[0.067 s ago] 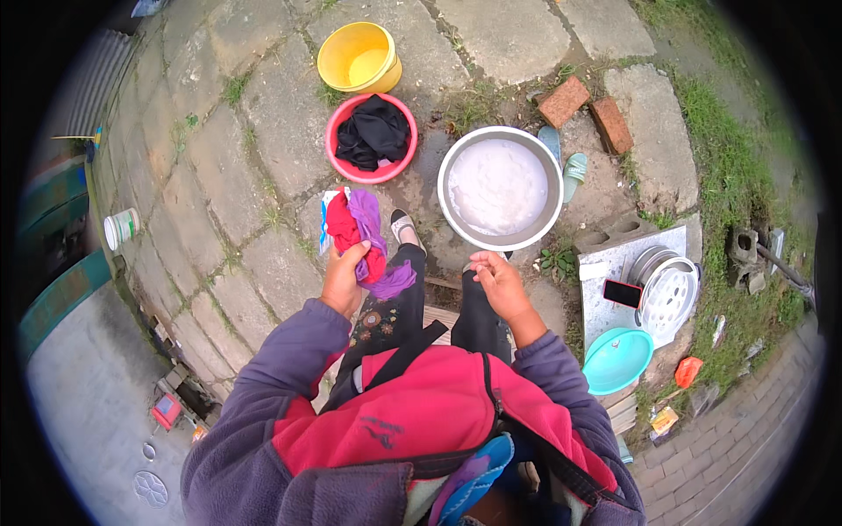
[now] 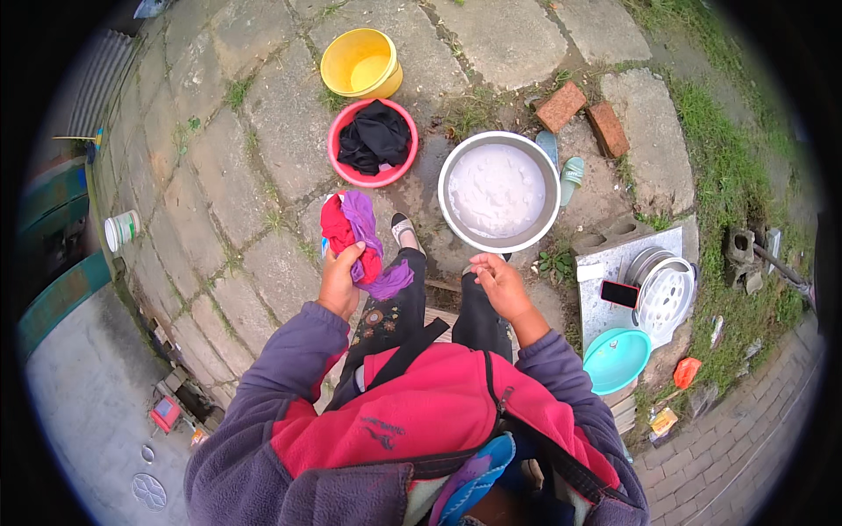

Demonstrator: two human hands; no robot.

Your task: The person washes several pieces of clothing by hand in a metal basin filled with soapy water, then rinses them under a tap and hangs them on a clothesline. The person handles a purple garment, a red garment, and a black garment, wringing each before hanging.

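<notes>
Bunched red and purple cloth (image 2: 358,241) is gripped in my left hand (image 2: 340,282), thumb pressed on top. A sliver of something blue and white shows at its left edge, mostly hidden. My right hand (image 2: 500,285) hangs over my right knee with fingers curled together; whether anything is pinched in them is hidden. Just beyond it stands a round metal basin (image 2: 550,206) of whitish, frothy water. Ahead of my left hand is a red-pink basin (image 2: 406,167) with dark cloth (image 2: 373,138) in it.
A yellow bucket (image 2: 360,66) stands behind the red-pink basin. Two bricks (image 2: 561,107) and green slippers (image 2: 572,175) lie beyond the metal basin. On the right, a board (image 2: 592,272) bears a phone (image 2: 619,294) and a white perforated tray (image 2: 667,302); a turquoise basin (image 2: 617,359) is nearer.
The cloth in my left hand has shifted slightly and covers more of the blue-and-white thing beside it. My right hand stays nearly still.
</notes>
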